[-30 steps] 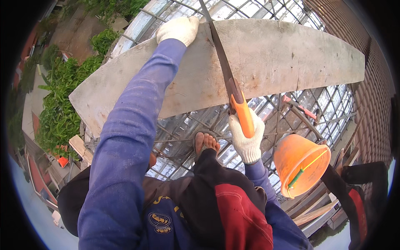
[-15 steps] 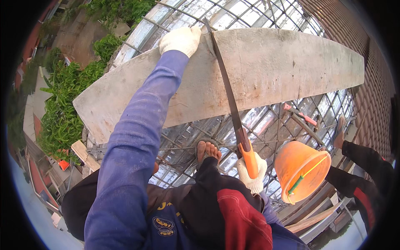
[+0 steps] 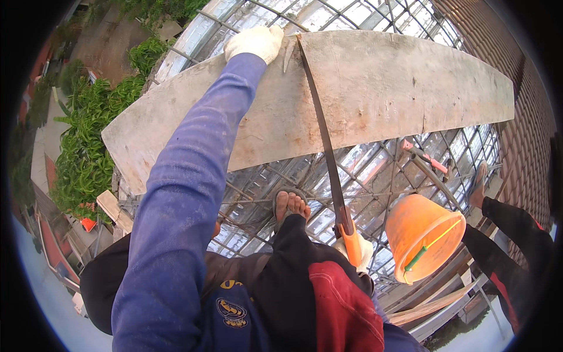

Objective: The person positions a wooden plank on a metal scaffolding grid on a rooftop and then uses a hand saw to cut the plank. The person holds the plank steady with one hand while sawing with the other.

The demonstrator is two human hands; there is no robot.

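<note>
A wide, weathered plank [image 3: 375,88] lies crosswise in front of me, over a grid of metal rods. My left hand [image 3: 254,43], in a white knit glove, is closed over its far edge. In my right hand [image 3: 359,251], also gloved and partly hidden behind the handle, is a handsaw [image 3: 326,138] with a dark blade and an orange handle. The blade runs across the plank, its tip at the far edge, just right of my left hand. Beside the tip, a small pale sliver or mark [image 3: 288,57] shows on the plank.
An orange bucket [image 3: 404,234] holding a green-handled tool [image 3: 417,257] stands right of my right hand. A red-handled tool [image 3: 431,163] lies on the rod grid [image 3: 375,190]. Another person's legs [image 3: 498,246] are at the right, near roof tiles [image 3: 528,123]. At left, the ground drops far below.
The saw has been drawn back toward me; its tip, which stuck out past the plank's far edge, is now at that edge. My left hand keeps its hold.
</note>
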